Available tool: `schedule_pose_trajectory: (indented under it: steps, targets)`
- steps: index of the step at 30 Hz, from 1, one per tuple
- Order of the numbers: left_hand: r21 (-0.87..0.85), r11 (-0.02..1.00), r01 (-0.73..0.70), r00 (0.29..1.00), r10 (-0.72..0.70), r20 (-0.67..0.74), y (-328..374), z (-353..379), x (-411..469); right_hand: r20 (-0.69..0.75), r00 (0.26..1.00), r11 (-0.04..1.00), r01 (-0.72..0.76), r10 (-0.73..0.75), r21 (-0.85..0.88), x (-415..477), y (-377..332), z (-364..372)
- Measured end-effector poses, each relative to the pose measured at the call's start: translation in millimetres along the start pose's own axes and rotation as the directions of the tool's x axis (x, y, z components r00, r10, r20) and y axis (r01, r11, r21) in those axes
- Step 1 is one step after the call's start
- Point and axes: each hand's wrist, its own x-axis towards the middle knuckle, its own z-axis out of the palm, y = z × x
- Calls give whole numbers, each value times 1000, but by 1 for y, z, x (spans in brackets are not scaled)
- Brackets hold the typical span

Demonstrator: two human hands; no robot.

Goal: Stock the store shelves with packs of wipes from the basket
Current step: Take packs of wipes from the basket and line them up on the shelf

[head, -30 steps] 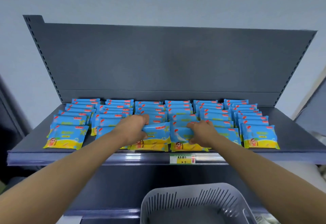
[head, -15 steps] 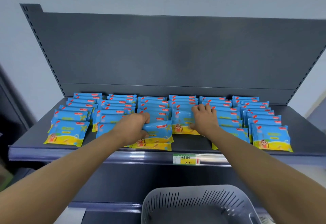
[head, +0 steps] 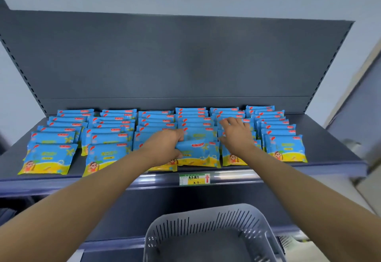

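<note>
Our left hand (head: 165,147) has fingers and thumb curled round the L end of one wipes pack (head: 199,153). That pack lies tilted at the front of the shelf (head: 329,150), approx. centre, at 12 o'clock from the price tag (head: 194,179). It overlaps the front packs under it; we can't tell if it's fully set down. Our right hand (head: 237,135), at 1 o'clock from the held pack, lies flat w/ fingers spread on the rows of packs (head: 115,129), holding nothing. The rows run from 9 to 3 o'clock across the shelf, overlapping front to back. The basket (head: 206,223) is at 6 o'clock, below the shelf edge.

Handling, as we judge it: the pack looks like a soft film pouch, so it's light, squashy and prob. a bit slick. It should bend if held by one corner. Best hold is across a short end, or thumb under and fingers over the mid-width. A firm squeeze isn't needed and would only crease it. Packs leaning on each other may slide, so the flat right hand is useful as a stop while we seat this one.
</note>
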Motion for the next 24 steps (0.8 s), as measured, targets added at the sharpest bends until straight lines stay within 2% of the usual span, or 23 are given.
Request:
schedule_pose_trajectory:
  steps: [11, 15, 24]
  targets:
    - [-19, 992, -127, 991, 128, 38, 69, 29, 32, -58, 981, 983, -185, 184, -17, -48, 90, -41]
    - [-51, 987, -154, 986, 157, 53, 86, 38, 36, -49, 977, 978, -208, 207, -19, -61, 109, -43]
    - [-137, 969, -204, 979, 199, -47, 151, 62, 70, -43, 952, 953, -304, 303, -16, -90, 165, -47]
